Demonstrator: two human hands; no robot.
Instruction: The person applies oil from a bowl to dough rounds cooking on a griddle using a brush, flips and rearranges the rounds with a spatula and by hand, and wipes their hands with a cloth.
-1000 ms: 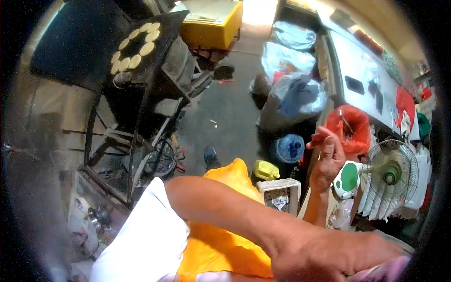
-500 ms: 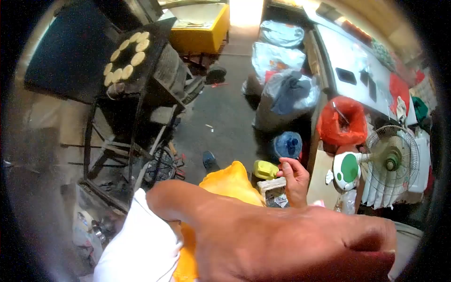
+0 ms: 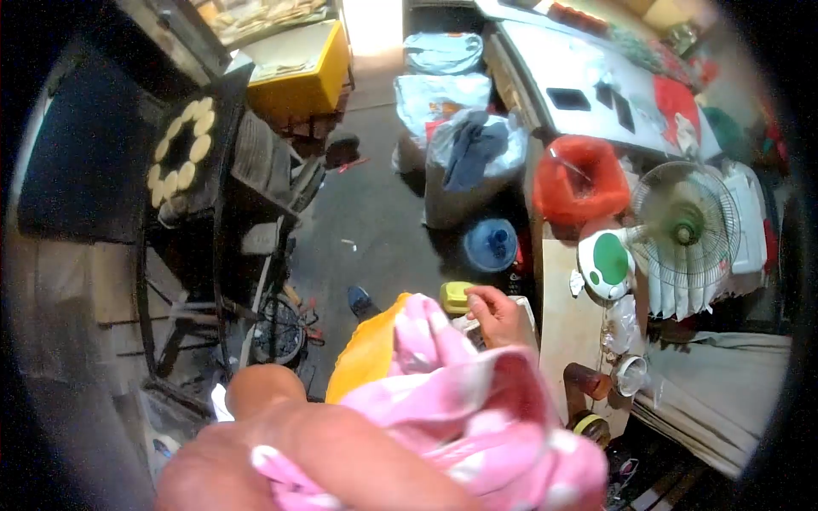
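Observation:
A pink-and-white cloth (image 3: 469,409) is bunched close to the camera, in front of orange fabric (image 3: 366,353). My left arm fills the lower left, blurred, against the cloth; my left hand (image 3: 204,464) is too close and smeared for its fingers to show. Just beyond the cloth is my right hand (image 3: 501,318), its fingers curled together. Whatever it may hold is hidden. Beside its fingertips sits a yellow-green plastic container (image 3: 455,296), and I cannot tell whether they touch.
At left, a black griddle stand (image 3: 223,153) bears a ring of flat dough rounds (image 3: 186,175). White sacks (image 3: 443,102), a blue water jug (image 3: 492,245) and a red-lined bucket (image 3: 584,187) line the right. Nearby are a fan (image 3: 684,228) and a white worktable (image 3: 545,60).
The pink-and-white cloth has come into full view before me. My left arm has swung down and left. The view has turned slightly right; my right hand stays near the yellow-green container.

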